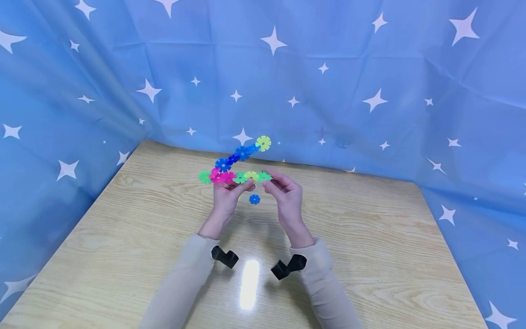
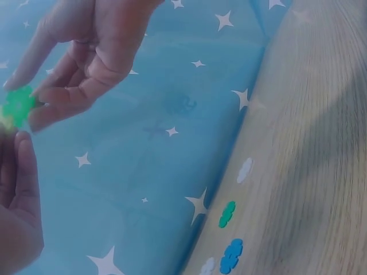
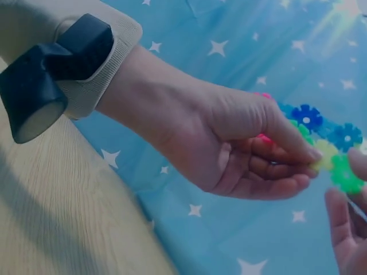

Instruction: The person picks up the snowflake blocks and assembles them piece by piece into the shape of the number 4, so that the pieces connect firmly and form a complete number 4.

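- Head view: we see the left grip and the right grip facing each other over the surface, with the chain held up in front of them.
- Here the left grip's thumb lies at the yellow disc, and the right grip pinches the green disc just beside it. The blue branch rises beyond the left grip and slants rightward; a blue disc shows between the two grips.
- Left wrist view: we see the right grip's thumb and fingers pinching the green disc at its edges. Well apart from both grips, loose discs lie on the surface.
- Right wrist view: the left grip pinches the yellow disc between thumb and fingers, and the green disc sits between the right grip's thumb and fingers. We cannot tell whether the slots are fully seated.
- We judge the step in hand to be fitting the green disc to the yellow one. We would brace close to the joint, line up the slots and push straight, without twisting, so the blue branch does not lever loose.
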The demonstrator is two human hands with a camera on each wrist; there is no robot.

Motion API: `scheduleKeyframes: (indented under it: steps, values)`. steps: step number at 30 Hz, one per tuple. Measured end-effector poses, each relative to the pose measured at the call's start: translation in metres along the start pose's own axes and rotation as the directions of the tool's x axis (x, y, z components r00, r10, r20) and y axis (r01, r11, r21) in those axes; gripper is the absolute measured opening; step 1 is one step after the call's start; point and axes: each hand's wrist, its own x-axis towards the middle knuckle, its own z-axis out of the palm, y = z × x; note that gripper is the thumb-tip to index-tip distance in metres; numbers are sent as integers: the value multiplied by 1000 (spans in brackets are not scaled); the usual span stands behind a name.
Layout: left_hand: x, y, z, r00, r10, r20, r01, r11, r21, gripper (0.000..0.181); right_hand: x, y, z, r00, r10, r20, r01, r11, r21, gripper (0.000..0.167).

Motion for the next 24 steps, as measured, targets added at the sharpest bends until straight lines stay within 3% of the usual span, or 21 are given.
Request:
scheduleKeyframes:
  steps: [7, 15, 24]
  values:
    - [-3, 0, 2, 1000, -8, -10, 8, 1000, 7, 15, -1, 1, -4, 1000, -18, 18, 19, 1000, -24, 20]
    - [-5, -2, -1, 999, -27, -28, 28, 999, 20, 22, -1, 6, -3, 999, -23, 47, 27, 997, -69, 17]
    - [3, 9, -26, 996, -13, -90, 12, 1000, -14, 28, 7, 22, 2, 985, -16, 174, 29, 997, -74, 32]
